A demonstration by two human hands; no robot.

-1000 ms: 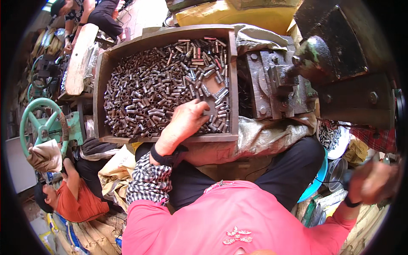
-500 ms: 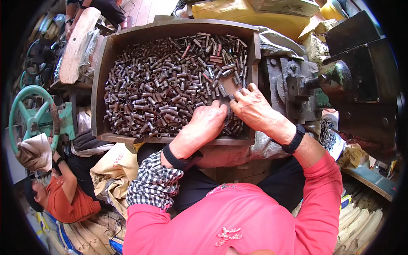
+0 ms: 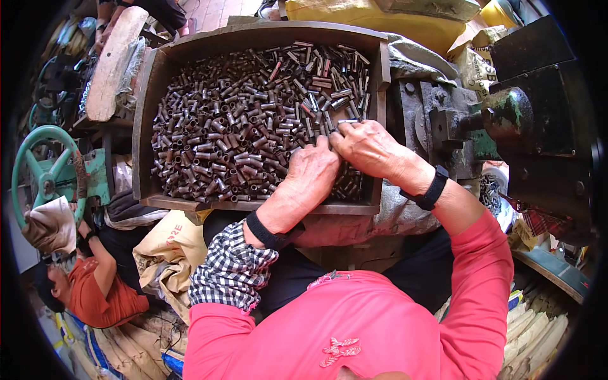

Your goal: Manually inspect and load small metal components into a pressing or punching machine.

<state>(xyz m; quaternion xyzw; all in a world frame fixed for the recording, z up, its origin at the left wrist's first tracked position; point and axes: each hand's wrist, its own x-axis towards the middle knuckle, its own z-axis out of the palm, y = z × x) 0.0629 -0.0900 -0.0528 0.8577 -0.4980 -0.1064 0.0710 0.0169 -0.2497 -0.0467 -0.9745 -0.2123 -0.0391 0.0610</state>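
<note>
A wooden box holds a dense heap of short dark metal tubes. At its right side lie longer, shinier metal pieces, a few of them reddish. My left hand is over the box's front right part, its fingers closed and pointing at the pile. Right beside it, my right hand is closed too, thumb and fingertips almost meeting the left hand's. A shiny tube shows at the right fingertips; whether it is gripped or just lies there I cannot tell. The fingers hide whatever is between them.
A heavy dark machine stands close on the right of the box. To the left is a green handwheel with a cloth on it. A person in orange is at lower left. Sacks lie around.
Both hands have shifted slightly up and left within the box, staying close together with fingers closed. The view has shifted a little too.
</note>
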